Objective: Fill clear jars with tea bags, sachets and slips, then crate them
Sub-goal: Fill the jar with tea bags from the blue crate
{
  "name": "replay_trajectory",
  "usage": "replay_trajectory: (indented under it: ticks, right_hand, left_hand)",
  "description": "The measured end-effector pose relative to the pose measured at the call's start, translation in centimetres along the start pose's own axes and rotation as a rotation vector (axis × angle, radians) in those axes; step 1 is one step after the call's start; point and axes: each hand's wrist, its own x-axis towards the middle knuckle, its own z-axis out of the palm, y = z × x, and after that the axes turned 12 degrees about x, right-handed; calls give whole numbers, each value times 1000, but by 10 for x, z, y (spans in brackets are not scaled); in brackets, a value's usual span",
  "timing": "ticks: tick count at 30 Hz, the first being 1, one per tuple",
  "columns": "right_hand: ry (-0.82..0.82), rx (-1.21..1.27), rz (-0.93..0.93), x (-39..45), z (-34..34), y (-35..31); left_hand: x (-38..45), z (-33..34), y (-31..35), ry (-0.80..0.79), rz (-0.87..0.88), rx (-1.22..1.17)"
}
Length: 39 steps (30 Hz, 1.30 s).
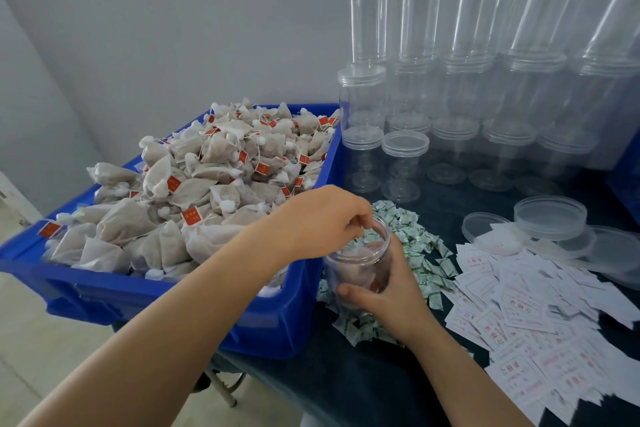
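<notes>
The right hand (391, 291) comes in from the near right, forearm angled up toward the open jar (360, 263), which it grips from the right and near side: the thumb lies curled across the jar's near wall and the other fingers wrap behind it. The jar stands upright on the dark table (346, 374), on top of the green-and-white sachets (415, 253) scattered around it, and already has tea bags inside.

The left hand (322, 218) reaches across from the near left, forearm passing over the near right corner of the blue bin (194, 302), wrist bent down over the jar's mouth. Its fingers are curled with the tips dipping inside the rim; whether they pinch anything there cannot be told.

Left of the jar, touching distance from it, the blue bin is heaped with tea bags (194, 184), pale pouches with strings and red tags. Right of the jar, beyond the sachets, white slips (536, 308) printed in red lie in a loose overlapping spread. Farther right and behind the slips sit several clear lids (550, 217), partly stacked. Behind the jar, against the grey wall, empty clear jars (450, 80) stand lidded in stacked rows.
</notes>
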Motion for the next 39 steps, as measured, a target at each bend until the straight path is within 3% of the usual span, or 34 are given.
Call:
replay_trajectory:
  ticks: [11,17,28,31,39]
  right_hand:
    - [10,-15,8,0,1,0]
    - [17,-2,-8,1,2,1]
    - [1,-9,-23,-2,3,-5]
    - [-8,-9,-23,-3,3,-6]
    - [-14,8,-27,-3,4,-6]
  left_hand:
    - [-1,-2,-9,58,-1,-49]
    - [-4,-8,-49,188,-175,-150]
    - [-7,34,-68,-77,-285,-150]
    - [-9,36,-69,-147,-270,-30]
    - [-5,39,-66,-142,-298,41]
